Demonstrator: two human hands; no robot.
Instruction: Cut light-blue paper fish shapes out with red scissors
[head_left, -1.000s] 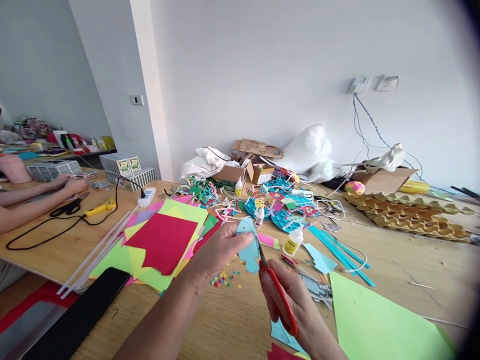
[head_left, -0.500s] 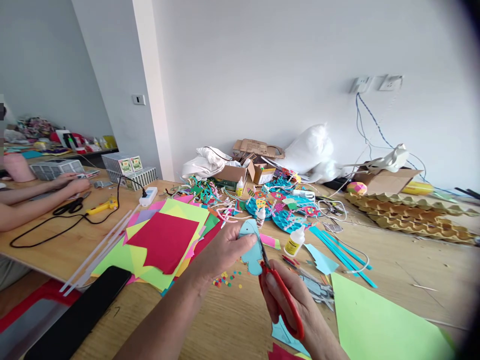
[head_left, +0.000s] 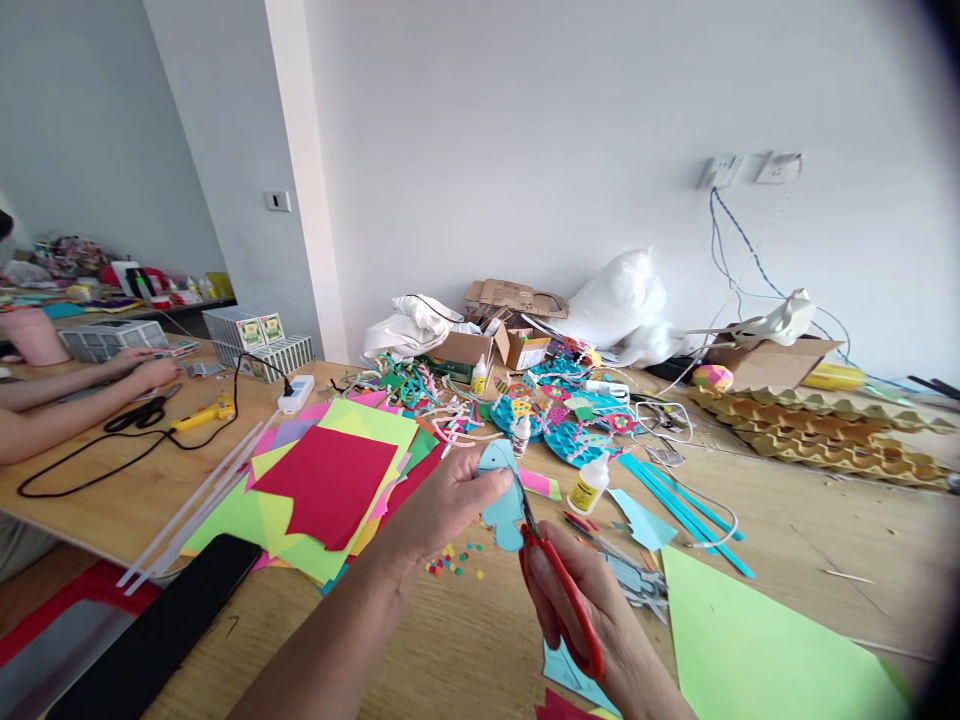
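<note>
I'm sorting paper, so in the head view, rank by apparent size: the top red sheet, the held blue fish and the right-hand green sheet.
1. Green sheet
2. Red sheet
3. Blue fish
Nearness to the camera may enlarge the green sheet.

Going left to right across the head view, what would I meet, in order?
Pink container, yellow tool, top red sheet, hand-held light blue fish cutout, nearest white bottle, large light green sheet.

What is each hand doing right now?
Left hand: closed, holding the light-blue paper fish.
Right hand: closed around the handles of the red scissors, blades at the fish's edge.
</note>
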